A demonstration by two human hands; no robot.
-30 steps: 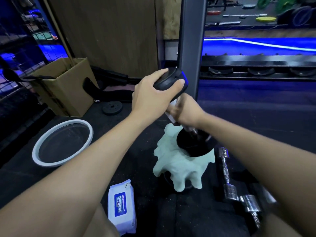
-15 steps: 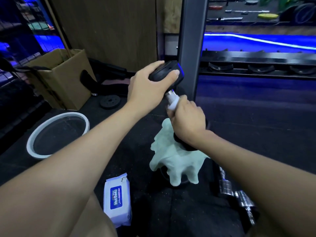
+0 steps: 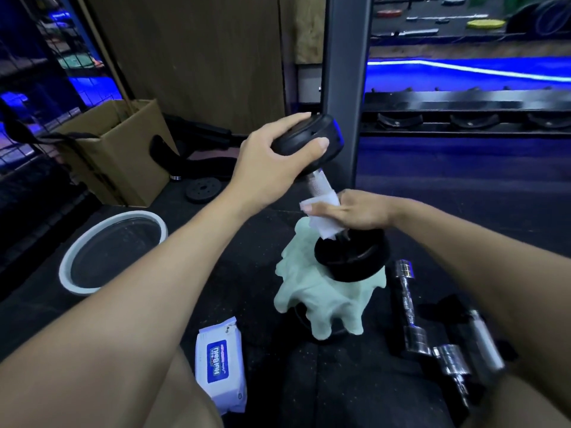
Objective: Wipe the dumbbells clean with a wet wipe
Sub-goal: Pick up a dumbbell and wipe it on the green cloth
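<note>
A black dumbbell point(image 3: 352, 257) with a knurled steel handle stands tilted, its lower head resting on a pale green cloth point(image 3: 321, 301) on the floor. My left hand point(image 3: 272, 162) grips the dumbbell's upper head. My right hand point(image 3: 355, 211) is wrapped round the lower part of the handle with a white wet wipe point(image 3: 321, 217) held against the steel. A white and blue wet wipe pack point(image 3: 221, 366) lies on the floor near my knee.
Chrome dumbbells point(image 3: 411, 307) lie on the floor at the right. A round white-rimmed basin point(image 3: 71, 257) sits at the left, a cardboard box point(image 3: 123, 149) behind it. A grey steel post point(image 3: 343, 72) rises just behind the held dumbbell. A small weight plate point(image 3: 202, 189) lies beyond.
My right hand has slid down the handle with the wipe, baring the upper knurled steel. My left hand keeps its hold on the upper head.
</note>
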